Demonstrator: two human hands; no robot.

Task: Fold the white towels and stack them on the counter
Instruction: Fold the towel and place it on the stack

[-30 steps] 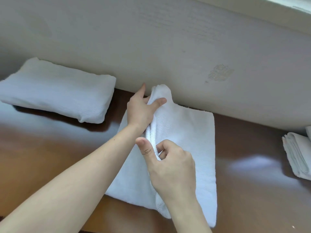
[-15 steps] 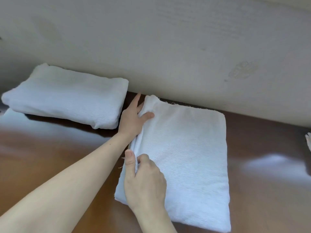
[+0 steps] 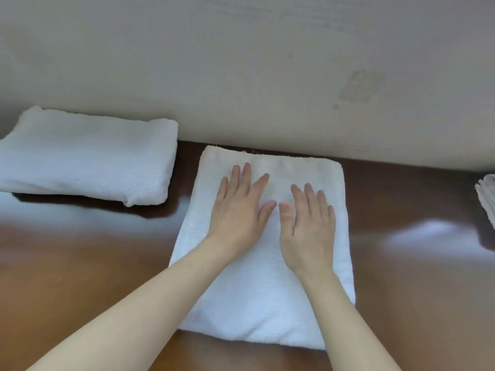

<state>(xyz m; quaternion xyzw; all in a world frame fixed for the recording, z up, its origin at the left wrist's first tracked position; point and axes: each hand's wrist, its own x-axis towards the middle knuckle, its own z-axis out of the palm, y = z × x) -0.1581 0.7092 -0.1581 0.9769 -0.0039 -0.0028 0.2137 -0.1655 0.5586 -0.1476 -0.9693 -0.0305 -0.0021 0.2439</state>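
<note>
My left hand lies flat, palm down, fingers spread and grip released, on the upper middle of the folded white terry towel. My right hand lies just beside it in the same way, palm down and grasping nothing, its fingers fanned toward the far right corner of the cloth. The two thumbs nearly meet, tip to tip, over the centre of the towel; whether they touch I cannot tell. Both bare forearms reach in from the lower edge of the view and cross the near half of the cloth.

The towel is a smooth rectangle lying flat on the glossy dark brown wooden desk, its far edge just beside the pale beige wall, where a few loose threads show. To the left, apart from it, a thicker folded white towel bundle sits on the desk against the same wall. At the far right edge of the view, well apart, a sliver of what looks like another white folded cloth shows, mostly cut off.
</note>
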